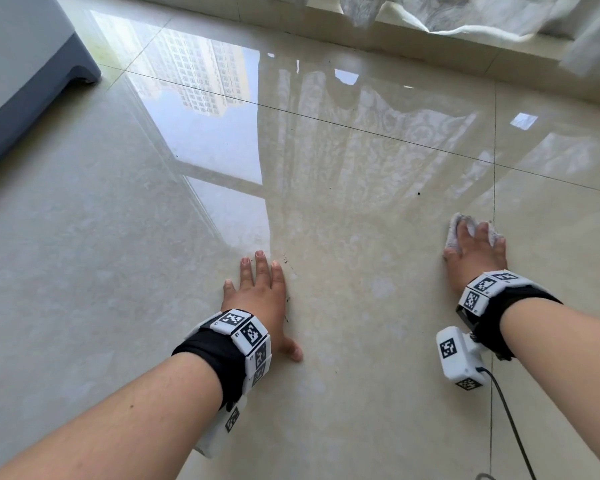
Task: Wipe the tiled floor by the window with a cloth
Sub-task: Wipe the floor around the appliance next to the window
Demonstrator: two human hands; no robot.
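Your right hand point(478, 251) presses the cloth point(452, 232) flat-fingered; dark specks point(286, 261) lie left of it, by your flat, empty left hand point(260, 292).

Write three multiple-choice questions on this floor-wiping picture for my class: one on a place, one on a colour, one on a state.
1. Where is the cloth? A in a bucket B under the right hand C on a chair
2. What colour is the cloth? A white B red C black
3. How is the left hand? A raised B fisted C flat on the floor
Answers: B, the hand presses it down; A, white folds show beside the hand; C, it lies spread on the floor.
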